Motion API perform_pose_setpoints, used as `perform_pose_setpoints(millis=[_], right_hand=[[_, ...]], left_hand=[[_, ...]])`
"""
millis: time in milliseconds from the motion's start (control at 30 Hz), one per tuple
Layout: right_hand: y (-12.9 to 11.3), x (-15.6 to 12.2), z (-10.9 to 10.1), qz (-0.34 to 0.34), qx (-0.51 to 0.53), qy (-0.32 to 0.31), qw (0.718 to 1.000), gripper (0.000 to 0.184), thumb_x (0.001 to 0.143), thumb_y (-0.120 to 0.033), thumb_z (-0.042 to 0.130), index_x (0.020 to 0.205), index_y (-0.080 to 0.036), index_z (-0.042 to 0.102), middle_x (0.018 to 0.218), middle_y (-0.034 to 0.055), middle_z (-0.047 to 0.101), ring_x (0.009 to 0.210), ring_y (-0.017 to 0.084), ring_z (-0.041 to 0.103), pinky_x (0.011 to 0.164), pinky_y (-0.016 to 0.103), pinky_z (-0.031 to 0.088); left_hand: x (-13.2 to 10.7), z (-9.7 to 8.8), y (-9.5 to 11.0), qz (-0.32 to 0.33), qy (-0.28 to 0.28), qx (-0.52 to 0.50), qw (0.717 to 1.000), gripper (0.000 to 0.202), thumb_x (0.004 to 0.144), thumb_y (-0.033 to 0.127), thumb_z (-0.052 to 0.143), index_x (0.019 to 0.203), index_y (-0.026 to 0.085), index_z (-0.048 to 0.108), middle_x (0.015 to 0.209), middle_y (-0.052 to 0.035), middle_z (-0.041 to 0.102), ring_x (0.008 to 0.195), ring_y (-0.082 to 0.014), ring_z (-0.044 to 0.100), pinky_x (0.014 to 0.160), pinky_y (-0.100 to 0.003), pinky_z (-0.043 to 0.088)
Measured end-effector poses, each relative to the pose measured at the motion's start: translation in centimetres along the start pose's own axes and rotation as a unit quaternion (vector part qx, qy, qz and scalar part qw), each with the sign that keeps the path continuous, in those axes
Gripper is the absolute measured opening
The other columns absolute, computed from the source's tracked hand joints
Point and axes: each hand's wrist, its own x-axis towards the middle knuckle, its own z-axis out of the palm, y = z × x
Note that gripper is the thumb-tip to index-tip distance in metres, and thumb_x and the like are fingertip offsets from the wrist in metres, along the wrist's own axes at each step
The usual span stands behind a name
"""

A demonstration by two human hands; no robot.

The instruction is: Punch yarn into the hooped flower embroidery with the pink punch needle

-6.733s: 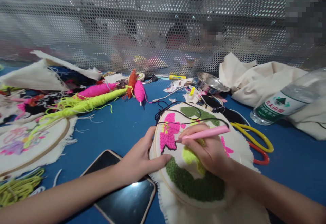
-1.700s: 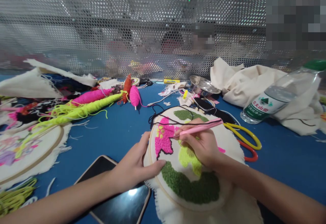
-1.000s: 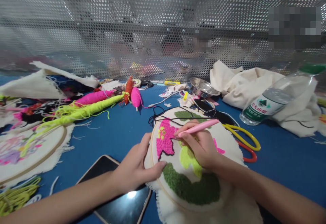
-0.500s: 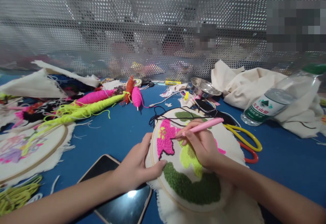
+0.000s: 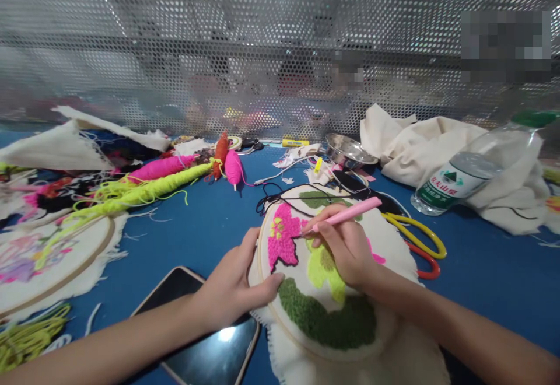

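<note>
My left hand [image 5: 238, 280] grips the left rim of a round embroidery hoop [image 5: 301, 347], its thumb on the cloth and its other fingers hidden behind. White cloth stretched in the hoop carries a pink flower [image 5: 282, 239] partly edged in black, a yellow flower [image 5: 324, 271] and dark green leaves [image 5: 326, 321]. Pinched in my right hand [image 5: 343, 245] is a pink punch needle [image 5: 350, 211], tilted, with its tip at the right edge of the pink flower. Black yarn [image 5: 277, 195] lies loosely across the top of the hoop.
A phone [image 5: 210, 344] lies under my left forearm. Scissors [image 5: 422, 236] with yellow and red handles and a water bottle [image 5: 455, 184] are on the right. Yarn bundles [image 5: 161, 184] and another hoop [image 5: 94, 259] occupy the left. A metal bowl [image 5: 350, 150] stands behind, before a perforated metal screen [image 5: 245, 41].
Both hands, the hoop and the punch needle keep nearly the same positions. The whole view has shifted very slightly.
</note>
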Motion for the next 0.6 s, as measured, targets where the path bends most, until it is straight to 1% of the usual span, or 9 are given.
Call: perform_pose_setpoints(millis=[267, 400, 467, 567, 600], right_hand=[[0.5, -0.1, 0.0, -0.016, 0.019, 0.015, 1.000, 0.017, 0.094, -0.032, 0.042, 0.087, -0.021, 0.053, 0.084, 0.0014, 0.063, 0.059, 0.010, 0.062, 0.058, 0.026, 0.049], [0.2, 0.1, 0.0, -0.016, -0.007, -0.003, 1.000, 0.019, 0.094, -0.031, 0.040, 0.086, -0.021, 0.055, 0.083, 0.0022, 0.062, 0.058, 0.011, 0.060, 0.056, 0.026, 0.047], [-0.3, 0.2, 0.1, -0.046, -0.057, -0.026, 0.997, 0.017, 0.093, -0.029, 0.044, 0.083, -0.021, 0.055, 0.082, 0.0029, 0.061, 0.065, 0.013, 0.059, 0.060, 0.028, 0.047], [-1.0, 0.5, 0.4, -0.128, -0.137, -0.062, 0.980, 0.009, 0.086, -0.027, 0.055, 0.080, -0.020, 0.056, 0.086, 0.0050, 0.060, 0.081, 0.018, 0.057, 0.072, 0.032, 0.047], [-1.1, 0.5, 0.4, -0.141, -0.148, -0.070, 0.976, 0.009, 0.085, -0.027, 0.057, 0.079, -0.020, 0.056, 0.085, 0.0052, 0.060, 0.084, 0.019, 0.057, 0.074, 0.032, 0.046]], left_hand=[[0.1, -0.1, -0.2, 0.001, -0.005, 0.003, 1.000, 0.045, 0.080, 0.041, 0.054, 0.114, 0.019, 0.036, 0.098, -0.0050, 0.064, 0.088, -0.0217, 0.062, 0.073, -0.032, 0.050], [0.1, 0.0, -0.1, 0.008, -0.001, 0.000, 1.000, 0.046, 0.080, 0.041, 0.054, 0.116, 0.019, 0.036, 0.102, -0.0057, 0.064, 0.089, -0.0210, 0.061, 0.074, -0.031, 0.050], [0.0, 0.0, -0.1, 0.018, 0.003, 0.000, 1.000, 0.047, 0.080, 0.041, 0.055, 0.117, 0.019, 0.035, 0.103, -0.0060, 0.064, 0.089, -0.0209, 0.062, 0.074, -0.031, 0.050], [-0.2, 0.1, 0.0, 0.037, 0.013, 0.006, 0.999, 0.051, 0.078, 0.041, 0.056, 0.118, 0.019, 0.034, 0.100, -0.0061, 0.064, 0.086, -0.0218, 0.063, 0.073, -0.032, 0.050], [-0.3, 0.1, 0.0, 0.041, 0.015, 0.008, 0.999, 0.051, 0.077, 0.041, 0.056, 0.117, 0.019, 0.034, 0.099, -0.0061, 0.064, 0.086, -0.0224, 0.063, 0.073, -0.032, 0.050]])
